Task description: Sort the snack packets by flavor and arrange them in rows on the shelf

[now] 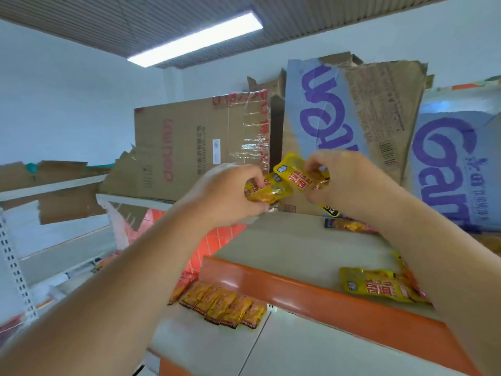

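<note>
Both hands are raised above the top shelf (292, 248), which has an orange front lip. My left hand (230, 191) grips a yellow snack packet (271, 191) by its left end. My right hand (344, 180) pinches a second yellow packet with red lettering (295, 175); the two packets overlap slightly. Another yellow packet (379, 287) lies on the top shelf at the right, partly under my right forearm. A dark packet (349, 225) lies farther back. A row of several yellow-brown packets (225, 308) sits on the lower shelf.
Flattened cardboard boxes (195, 147) and blue-and-purple printed cartons (325, 109) stand against the wall behind the top shelf. White shelving with a perforated upright (16, 267) lies to the left. A black label (330, 211) shows under my right wrist.
</note>
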The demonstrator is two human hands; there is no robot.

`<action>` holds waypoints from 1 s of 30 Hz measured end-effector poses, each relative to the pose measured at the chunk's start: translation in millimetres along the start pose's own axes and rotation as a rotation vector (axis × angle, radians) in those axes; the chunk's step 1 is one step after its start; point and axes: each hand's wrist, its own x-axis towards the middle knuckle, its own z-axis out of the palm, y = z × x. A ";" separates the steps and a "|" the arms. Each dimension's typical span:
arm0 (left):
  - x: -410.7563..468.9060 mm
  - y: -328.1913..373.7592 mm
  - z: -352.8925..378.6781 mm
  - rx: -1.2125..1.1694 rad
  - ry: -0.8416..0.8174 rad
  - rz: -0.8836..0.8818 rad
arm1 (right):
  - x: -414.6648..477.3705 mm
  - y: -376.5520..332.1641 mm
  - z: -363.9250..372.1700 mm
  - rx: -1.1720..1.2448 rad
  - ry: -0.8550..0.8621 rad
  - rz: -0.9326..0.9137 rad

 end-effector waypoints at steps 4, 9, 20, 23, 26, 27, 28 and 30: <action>-26.2 -28.1 -15.1 -0.016 0.076 -0.037 | 2.1 -41.3 26.5 0.094 0.011 -0.039; -63.3 -92.6 -31.7 -0.017 0.127 -0.100 | 16.8 -106.8 86.0 0.170 0.032 -0.092; -135.1 -258.4 -44.2 -0.056 0.157 -0.184 | 31.1 -226.5 236.5 0.260 0.066 0.159; -146.3 -287.1 -31.9 -0.111 0.118 -0.201 | 23.9 -235.4 267.1 0.259 0.043 0.186; -155.7 -304.6 -10.4 -0.160 0.082 -0.183 | 19.5 -236.7 289.9 0.230 0.003 0.201; -158.1 -308.9 -1.8 -0.175 0.066 -0.179 | 17.9 -235.4 296.6 0.226 -0.005 0.213; -159.8 -312.6 7.6 -0.190 0.051 -0.180 | 16.0 -233.0 303.4 0.225 -0.010 0.230; -161.0 -318.6 27.4 -0.215 0.024 -0.187 | 10.9 -225.8 316.6 0.220 -0.016 0.261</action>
